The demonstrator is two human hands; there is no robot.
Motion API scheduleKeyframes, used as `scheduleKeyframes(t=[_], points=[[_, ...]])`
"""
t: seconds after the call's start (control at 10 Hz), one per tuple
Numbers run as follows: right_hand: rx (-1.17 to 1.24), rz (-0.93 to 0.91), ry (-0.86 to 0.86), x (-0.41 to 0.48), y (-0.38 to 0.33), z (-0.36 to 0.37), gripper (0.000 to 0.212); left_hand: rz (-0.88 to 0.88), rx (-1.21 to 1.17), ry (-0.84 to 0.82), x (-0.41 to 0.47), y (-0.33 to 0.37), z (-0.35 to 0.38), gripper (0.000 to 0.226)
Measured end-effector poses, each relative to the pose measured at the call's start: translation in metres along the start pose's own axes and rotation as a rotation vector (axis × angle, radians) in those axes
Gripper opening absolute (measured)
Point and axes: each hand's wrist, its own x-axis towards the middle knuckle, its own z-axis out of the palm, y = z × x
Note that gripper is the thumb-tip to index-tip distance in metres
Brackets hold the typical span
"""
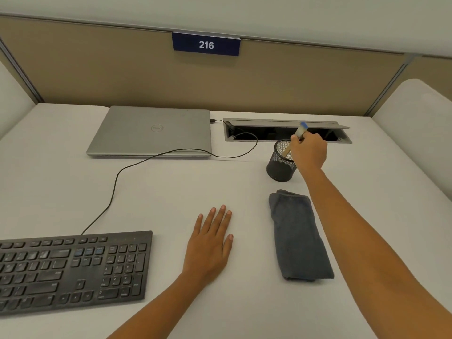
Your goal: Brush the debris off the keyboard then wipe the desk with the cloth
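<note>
Right hand [308, 152]: reaches to the far right of the tabletop [171, 192], fingers curled round a brush [299, 131]. The brush stands tilted, its lower part inside a black mesh cup [278, 167], its blue-tipped end above the fingers. Bristles cannot be seen.

Left hand [210, 245]: released, palm down, fingers straight and lying flat on the tabletop at near centre, holding nothing.

Cloth [299, 236]: 1 dark grey cloth, folded, lies on the tabletop between the 2 forearms, near side of the cup and apart from it.

Keyboard [71, 270]: black, at the near left, just left of the left hand and not touched. Debris on the keys cannot be made out. Its cable [115, 182] runs far and right, past a closed silver laptop [151, 130], into an open hatch [269, 133] in the tabletop.

A blue sign [206, 44] reading 216 hangs on the tan partition [97, 69] at the far edge.
</note>
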Motion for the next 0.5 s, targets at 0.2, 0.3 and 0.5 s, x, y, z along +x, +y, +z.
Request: scheduleKeyframes(t=[0.2, 0.3, 0.5], points=[[0.041, 0.119, -0.025, -0.006, 0.002, 0.004, 0.044, -0.008, 0.012, -0.009, -0.001, 0.002, 0.001, 0.061], [0.043, 0.094, -0.026, -0.008, 0.007, 0.001, 0.042, -0.004, 0.011, -0.012, -0.002, 0.000, 0.002, 0.061], [0.182, 0.098, 0.142, -0.019, 0.012, -0.009, 0.039, 0.003, -0.017, 0.032, -0.001, 0.003, 0.006, 0.060]])
